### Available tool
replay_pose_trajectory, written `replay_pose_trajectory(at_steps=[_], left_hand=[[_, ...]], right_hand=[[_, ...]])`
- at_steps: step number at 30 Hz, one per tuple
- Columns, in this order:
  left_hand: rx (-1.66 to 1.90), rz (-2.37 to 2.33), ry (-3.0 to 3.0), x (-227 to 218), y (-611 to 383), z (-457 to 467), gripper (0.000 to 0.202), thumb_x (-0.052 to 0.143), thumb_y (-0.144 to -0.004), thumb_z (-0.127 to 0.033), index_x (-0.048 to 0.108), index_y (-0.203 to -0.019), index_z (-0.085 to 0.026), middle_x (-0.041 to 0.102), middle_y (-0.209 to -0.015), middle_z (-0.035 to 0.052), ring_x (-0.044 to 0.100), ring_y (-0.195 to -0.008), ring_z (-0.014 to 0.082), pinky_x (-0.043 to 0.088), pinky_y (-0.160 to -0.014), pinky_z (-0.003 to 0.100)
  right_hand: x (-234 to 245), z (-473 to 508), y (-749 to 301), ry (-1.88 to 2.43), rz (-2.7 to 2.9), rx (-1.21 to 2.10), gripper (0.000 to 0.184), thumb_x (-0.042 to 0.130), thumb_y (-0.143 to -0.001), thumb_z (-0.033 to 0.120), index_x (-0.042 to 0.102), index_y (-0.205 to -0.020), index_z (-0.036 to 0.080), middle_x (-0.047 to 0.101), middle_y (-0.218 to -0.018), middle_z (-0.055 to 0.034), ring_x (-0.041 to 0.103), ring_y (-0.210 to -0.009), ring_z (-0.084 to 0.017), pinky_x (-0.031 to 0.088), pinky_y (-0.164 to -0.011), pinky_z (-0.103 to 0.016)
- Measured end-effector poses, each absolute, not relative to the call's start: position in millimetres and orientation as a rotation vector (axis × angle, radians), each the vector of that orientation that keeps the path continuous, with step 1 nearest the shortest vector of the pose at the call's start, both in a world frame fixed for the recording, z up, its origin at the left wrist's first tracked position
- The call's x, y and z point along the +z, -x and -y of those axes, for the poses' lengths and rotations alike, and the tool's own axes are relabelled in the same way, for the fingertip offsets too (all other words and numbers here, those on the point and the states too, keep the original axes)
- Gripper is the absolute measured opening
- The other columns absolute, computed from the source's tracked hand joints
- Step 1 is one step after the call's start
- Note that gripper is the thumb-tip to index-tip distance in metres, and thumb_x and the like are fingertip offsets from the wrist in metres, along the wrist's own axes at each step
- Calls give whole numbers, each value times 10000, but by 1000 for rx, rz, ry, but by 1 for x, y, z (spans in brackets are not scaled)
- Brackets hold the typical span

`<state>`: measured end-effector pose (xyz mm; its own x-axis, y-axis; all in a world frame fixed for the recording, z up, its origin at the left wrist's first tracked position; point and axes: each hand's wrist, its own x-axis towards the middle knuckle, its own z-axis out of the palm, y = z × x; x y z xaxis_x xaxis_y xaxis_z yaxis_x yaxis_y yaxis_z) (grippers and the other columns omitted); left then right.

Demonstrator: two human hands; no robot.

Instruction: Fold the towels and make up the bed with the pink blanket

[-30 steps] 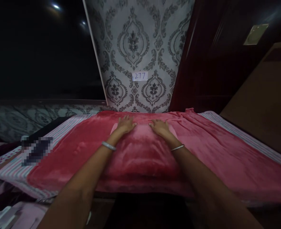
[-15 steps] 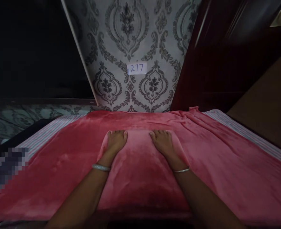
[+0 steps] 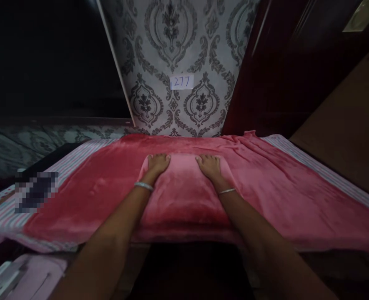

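Observation:
A red-pink plush blanket is spread over the tabletop. On its middle lies a smooth panel of the same plush cloth, with rounded far corners. My left hand rests palm down on the panel's far left corner, fingers forward and thumb apart. On the far right corner my right hand lies the same way, with fingers spread. Both arms reach straight forward, with a bangle on each wrist. Whether the fingertips curl over the panel's far edge I cannot tell.
A striped cloth shows beneath the blanket at both sides. At the left lies a pixelated dark item. Behind stand a patterned wall with a paper label, a large black screen and a dark red panel.
The view has shifted, so the table's front edge and things at the lower left now show. Both hands remain at the same corners of the panel.

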<state>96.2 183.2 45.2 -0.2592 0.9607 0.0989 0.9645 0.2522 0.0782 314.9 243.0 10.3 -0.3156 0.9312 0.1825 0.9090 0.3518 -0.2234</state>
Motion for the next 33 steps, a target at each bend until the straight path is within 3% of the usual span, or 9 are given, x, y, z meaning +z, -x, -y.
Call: replay_pose_trajectory(at_steps=[4,6,8,12,16,20,25,33], left_hand=[[-283,2371,1985,64,-109,-145,485,418,-987,-331,536,-1402,-110,583,-1436,177,518,-1346,289,370,-1139,459],[-420,2147,2142,61,-124,-103,447,402,-992,-299,572,-1366,-122,630,-1376,152,542,-1315,259,398,-1129,417],[-536,1803,2363,43,-142,-54,414,406,-991,-302,618,-1314,-153,664,-1324,129,595,-1239,258,441,-1098,439],[-585,1558,2283,-16,-172,15,541,535,-945,-320,495,-1461,-163,528,-1509,126,440,-1419,309,304,-1194,526],[-659,1571,2123,-56,-183,20,601,609,-925,-406,495,-1472,-185,510,-1531,110,391,-1454,317,200,-1230,508],[-802,1566,2093,-68,-182,9,557,631,-917,-389,545,-1436,-202,528,-1521,86,371,-1473,292,176,-1251,477],[-941,1497,2058,-80,-183,5,513,635,-901,-342,592,-1384,-178,564,-1484,109,370,-1478,303,180,-1256,502],[-894,1537,2052,-82,-188,7,519,639,-889,-324,592,-1384,-174,519,-1527,103,325,-1503,303,161,-1264,508]], right_hand=[[24,-240,-317,1625,2403,205,501,279,-1064,372,584,-1398,157,573,-1442,-159,507,-1316,-312,349,-1094,-518],[27,-226,-317,1484,2474,208,502,273,-1064,353,520,-1471,194,481,-1539,-128,430,-1400,-294,314,-1137,-523],[24,-202,-315,1194,2631,212,507,286,-1063,359,463,-1522,241,380,-1611,-99,329,-1474,-289,258,-1177,-539],[4,-163,-309,596,2926,193,533,333,-1062,404,336,-1587,313,256,-1668,-49,145,-1549,-272,131,-1224,-568],[-6,-183,-301,534,2971,106,601,335,-1053,530,277,-1606,302,176,-1687,-50,59,-1560,-284,53,-1224,-610],[1,-234,-282,735,2940,95,638,312,-1034,612,266,-1607,336,165,-1688,-50,103,-1550,-337,86,-1201,-662],[0,-275,-259,962,2945,295,630,272,-1041,591,305,-1603,307,306,-1645,-78,279,-1506,-324,228,-1203,-574],[-22,-288,-255,935,2886,286,621,253,-1056,550,354,-1586,243,356,-1623,-81,289,-1507,-256,205,-1233,-471]])
